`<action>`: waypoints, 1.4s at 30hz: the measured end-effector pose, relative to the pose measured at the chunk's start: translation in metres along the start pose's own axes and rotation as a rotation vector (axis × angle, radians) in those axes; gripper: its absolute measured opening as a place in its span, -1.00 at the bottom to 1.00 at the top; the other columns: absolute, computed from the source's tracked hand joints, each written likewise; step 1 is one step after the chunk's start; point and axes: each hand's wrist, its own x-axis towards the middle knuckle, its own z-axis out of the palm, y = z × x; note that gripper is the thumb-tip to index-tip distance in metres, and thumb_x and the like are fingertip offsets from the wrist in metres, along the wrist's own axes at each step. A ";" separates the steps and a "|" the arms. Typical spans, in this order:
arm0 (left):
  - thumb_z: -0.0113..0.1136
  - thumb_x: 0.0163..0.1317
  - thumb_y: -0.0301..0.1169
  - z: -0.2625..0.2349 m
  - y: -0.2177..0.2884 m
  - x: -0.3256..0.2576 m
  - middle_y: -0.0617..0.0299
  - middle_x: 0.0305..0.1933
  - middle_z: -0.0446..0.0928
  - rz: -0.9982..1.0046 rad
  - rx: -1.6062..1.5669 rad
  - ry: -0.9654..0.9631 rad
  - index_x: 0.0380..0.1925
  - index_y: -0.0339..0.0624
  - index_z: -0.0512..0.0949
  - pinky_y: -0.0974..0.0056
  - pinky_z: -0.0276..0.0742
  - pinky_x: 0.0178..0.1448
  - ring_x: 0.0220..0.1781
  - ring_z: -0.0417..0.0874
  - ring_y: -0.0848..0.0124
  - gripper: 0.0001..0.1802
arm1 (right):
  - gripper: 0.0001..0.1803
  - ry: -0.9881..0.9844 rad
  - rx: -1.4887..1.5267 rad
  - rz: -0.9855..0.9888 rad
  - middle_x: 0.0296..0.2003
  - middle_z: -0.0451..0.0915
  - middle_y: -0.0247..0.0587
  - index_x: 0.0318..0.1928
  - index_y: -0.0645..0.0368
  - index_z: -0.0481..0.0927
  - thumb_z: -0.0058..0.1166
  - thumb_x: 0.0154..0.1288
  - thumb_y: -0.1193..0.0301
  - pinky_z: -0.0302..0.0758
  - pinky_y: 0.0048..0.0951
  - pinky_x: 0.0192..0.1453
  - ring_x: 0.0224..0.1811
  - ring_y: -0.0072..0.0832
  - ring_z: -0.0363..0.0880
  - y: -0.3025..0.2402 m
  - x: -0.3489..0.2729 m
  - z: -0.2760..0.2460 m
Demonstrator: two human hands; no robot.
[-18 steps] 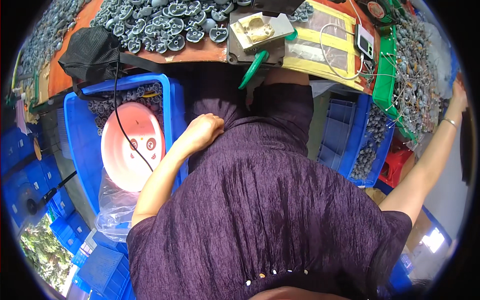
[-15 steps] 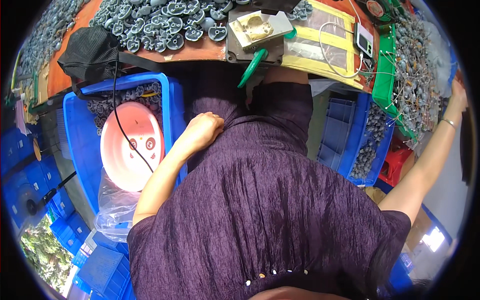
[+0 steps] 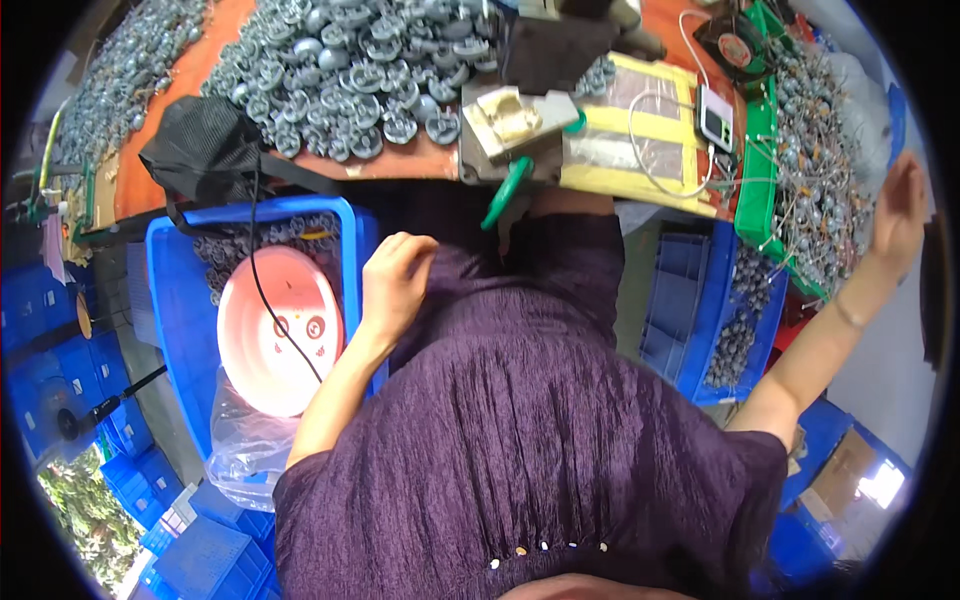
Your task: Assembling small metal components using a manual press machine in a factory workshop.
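Observation:
My left hand is raised over my left thigh, beside the rim of a blue crate. Its fingers are curled in, and nothing shows in them. My right hand is stretched far out to the right, past a green tray heaped with grey parts on wires. Motion smears its fingers, so their hold does not show. In front of me a dark metal fixture carries a pale block with a hollow, and a green handle hangs from its front.
Grey moulded parts are heaped on the orange table. A black mesh bag sits at its edge, its cord crossing a pink basin in the crate. A white device with a cable lies right. Another blue crate stands below.
My left hand has lifted off my lap, wrist bent upward. My right hand has drawn slightly inward and turned. The view has tilted, so the table sits lower in the picture.

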 end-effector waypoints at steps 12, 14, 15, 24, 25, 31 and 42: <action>0.22 0.06 -0.55 -0.069 -0.016 0.199 0.15 -0.42 0.57 0.299 0.256 0.608 -0.39 -0.26 0.57 0.35 0.48 -0.29 -0.43 0.59 0.37 -0.92 | -0.62 -0.191 -0.136 0.256 -0.68 0.48 -0.21 -0.45 0.27 0.58 -0.02 0.38 0.22 0.28 -0.51 -0.57 -0.66 -0.52 0.39 0.187 -0.170 0.216; 0.24 0.10 -0.45 -0.079 -0.034 0.231 0.11 -0.35 0.61 0.462 0.536 0.662 -0.32 -0.25 0.59 0.30 0.50 -0.22 -0.33 0.63 0.25 -0.85 | -0.72 -0.286 -0.202 0.360 -0.66 0.51 -0.15 -0.49 0.33 0.59 0.00 0.30 0.40 0.34 -0.50 -0.52 -0.63 -0.46 0.45 0.189 -0.172 0.232; 0.24 0.13 -0.37 -0.082 -0.034 0.244 0.07 -0.29 0.63 0.472 0.674 0.632 -0.26 -0.26 0.60 0.25 0.51 -0.15 -0.24 0.65 0.15 -0.78 | -0.76 -0.331 -0.243 0.397 -0.65 0.52 -0.14 -0.50 0.35 0.59 -0.01 0.27 0.47 0.36 -0.51 -0.50 -0.62 -0.44 0.47 0.189 -0.174 0.234; 0.21 0.01 -0.42 -0.094 -0.002 0.276 -0.11 -0.42 0.56 0.088 0.668 0.270 -0.34 -0.31 0.56 0.03 0.49 -0.17 -0.32 0.59 -0.03 -0.78 | -0.68 -0.241 -0.300 0.349 -0.61 0.52 -0.14 -0.42 0.38 0.55 -0.03 0.37 0.36 0.30 -0.50 -0.43 -0.58 -0.47 0.40 0.195 -0.176 0.219; 0.21 0.01 -0.42 -0.098 -0.007 0.272 -0.11 -0.42 0.56 0.075 0.674 0.272 -0.34 -0.31 0.56 0.03 0.49 -0.17 -0.32 0.59 -0.03 -0.78 | -0.68 -0.252 -0.293 0.356 -0.61 0.52 -0.14 -0.42 0.38 0.55 -0.03 0.37 0.36 0.30 -0.50 -0.43 -0.58 -0.47 0.40 0.196 -0.176 0.222; 0.18 0.19 -0.48 -0.094 -0.018 0.233 0.27 -0.39 0.57 0.099 -0.438 0.363 -0.08 -0.26 0.52 0.39 0.47 -0.33 -0.47 0.54 0.49 -0.72 | -0.70 -0.269 -0.324 0.341 -0.58 0.53 -0.13 -0.42 0.38 0.55 -0.04 0.37 0.38 0.33 -0.50 -0.42 -0.57 -0.45 0.43 0.202 -0.185 0.219; 0.41 -0.08 -0.43 0.043 0.026 0.128 0.14 -0.12 0.65 0.202 -0.544 0.266 -0.34 -0.20 0.63 0.30 0.49 0.01 -0.15 0.64 0.35 -0.75 | -0.82 -0.284 -0.143 0.510 -0.43 0.60 -0.02 -0.44 0.45 0.56 0.01 0.28 0.57 0.59 -0.55 -0.36 -0.46 -0.43 0.63 0.216 -0.196 0.231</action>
